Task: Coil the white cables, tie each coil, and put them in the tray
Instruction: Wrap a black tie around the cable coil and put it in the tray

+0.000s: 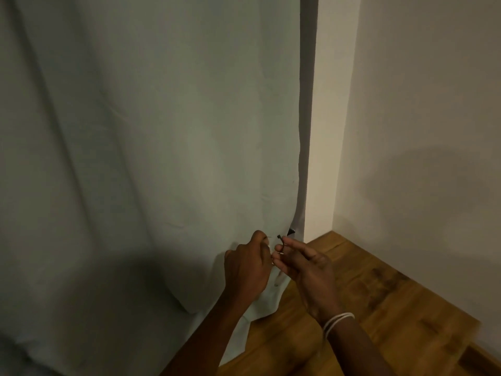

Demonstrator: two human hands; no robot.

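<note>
left hand (248, 267): lower centre of frame, fingers curled, pinching something thin, item unclear
right hand (303, 263): just beside the left, fingertips pinch a small black tie (279, 238)
white cable (277, 279): short bit below the hands, mostly hidden
backdrop: pale curtain (149, 131), wooden floor (379, 308) lower right
</note>
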